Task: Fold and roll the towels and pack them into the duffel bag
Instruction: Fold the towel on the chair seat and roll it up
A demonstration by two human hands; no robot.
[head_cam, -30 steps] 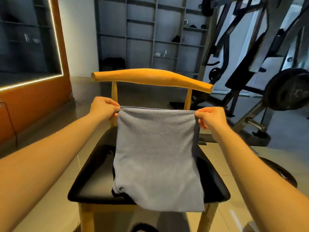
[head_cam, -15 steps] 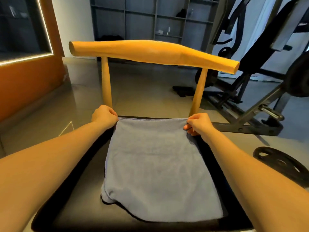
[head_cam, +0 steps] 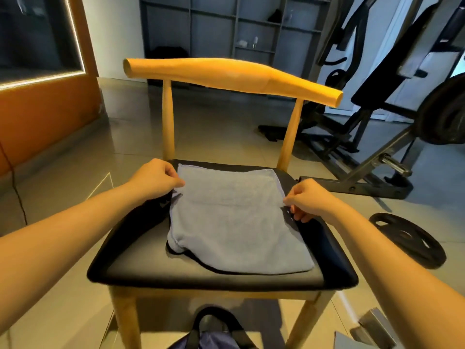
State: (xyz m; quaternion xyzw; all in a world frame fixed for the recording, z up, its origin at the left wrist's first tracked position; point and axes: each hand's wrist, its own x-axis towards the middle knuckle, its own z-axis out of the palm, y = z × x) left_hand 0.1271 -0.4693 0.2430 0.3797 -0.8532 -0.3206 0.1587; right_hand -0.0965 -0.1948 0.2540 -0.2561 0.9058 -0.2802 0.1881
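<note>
Shelving of grey open compartments (head_cam: 226,28) fills the far wall at 12 o'clock. An orange wall (head_cam: 45,114) is at 9 o'clock and a black weight bench (head_cam: 372,147) at 2 o'clock. A round black weight plate (head_cam: 407,239) lies on the tiled floor at 4 o'clock.

In the middle stands a wooden chair with a black padded seat (head_cam: 226,278), its curved top rail crossing the view above the hands. A dark duffel bag with black straps (head_cam: 216,331) sits on the floor at 6 o'clock, below the seat's front edge and cut off by the frame.

The blue-grey terry towel (head_cam: 239,222) lies flat on the seat, its near left corner rumpled. The left hand (head_cam: 156,181), at the towel's 10 o'clock, has curled fingers and pinches the left edge between thumb and fingertips. The right hand (head_cam: 309,200), at the towel's 3 o'clock, is likewise curled and pinches the right edge. The forearms reach in from 8 and 4 o'clock.
</note>
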